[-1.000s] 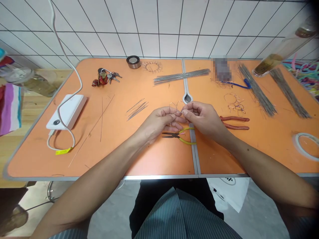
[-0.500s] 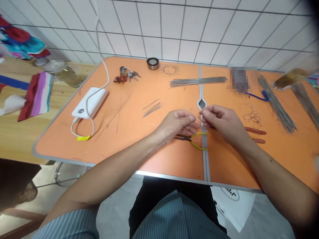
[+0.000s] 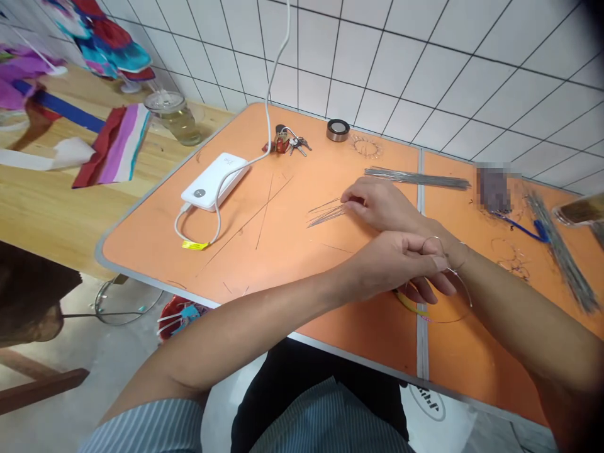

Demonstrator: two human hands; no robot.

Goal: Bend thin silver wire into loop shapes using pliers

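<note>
My left hand (image 3: pixel 401 264) is closed in a pinch on a thin wire (image 3: pixel 466 286), which bends in a loop past the fingertips over my right forearm. Crossing behind it, my right hand (image 3: pixel 377 202) reaches left over the table. Its thumb and fingers are pinched at the right ends of several short grey wires (image 3: pixel 324 214) lying on the orange top. How many wires they grip is hidden. Below my left hand, the yellow handle (image 3: pixel 411 304) of a tool shows in part.
A white power bank (image 3: pixel 214 182) with a cable, keys (image 3: pixel 295 145), a round tin (image 3: pixel 338 130) and a wire ring (image 3: pixel 366 146) lie on the orange table (image 3: pixel 155 251). Wire bundles (image 3: pixel 418 178) lie behind and to the right. A jar (image 3: pixel 174 116) stands on the wooden table.
My right hand has left the wire between both hands and moved left to the short wires. My left hand has moved right, keeping the bent wire. The view has turned left.
</note>
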